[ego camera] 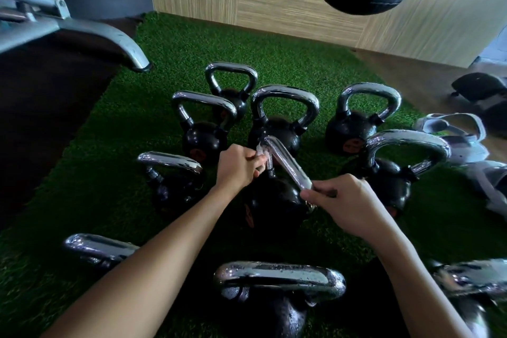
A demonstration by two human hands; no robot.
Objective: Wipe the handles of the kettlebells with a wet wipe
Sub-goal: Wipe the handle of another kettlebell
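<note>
My left grip (241, 164) pinches the wet wipe (260, 150) at the far end of the central kettlebell (275, 202) handle (286, 163), which slants nearward over the turf (192, 44) to my right grip (345, 200), clasping its near end.

Seen from the head camera: two arms and two hands only, cut off by the lower frame edge. Left forearm (142, 263) bare along its whole visible length, long and slender, narrowing evenly toward the wrist. Right forearm (419, 282) likewise bare, of the same slim build, with a faint ridge of wrist bone on the outer side. Left hand (238, 166) bare, compact, knuckle row smooth and rounded. Right hand (348, 203) bare, knuckles more pronounced, thumb long and tapered. Skin surface even under dim light, with soft highlights along both forearms. Nail detail too small and too dark to judge. Upper arms, shoulders and clothing outside the frame.
</note>
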